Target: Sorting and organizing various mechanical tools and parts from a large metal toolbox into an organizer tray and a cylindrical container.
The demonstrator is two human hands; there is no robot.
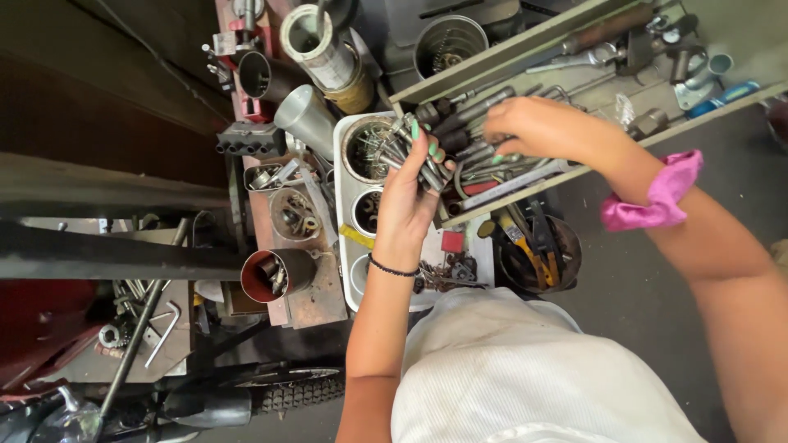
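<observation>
A bundle of grey steel socket bits (419, 148) was gripped in the closed left hand (408, 193), held over a white plastic tray (349, 176). The right hand (525, 127), fingers curled, was pinching among loose metal tools in a grey-green metal drawer (591, 61) just to the right; a pink scrunchie (657, 197) was worn on that wrist

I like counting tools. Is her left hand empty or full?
Full. The left hand grips a bundle of metal sockets and bits, its fingers wrapped around them above the white tray.
</observation>
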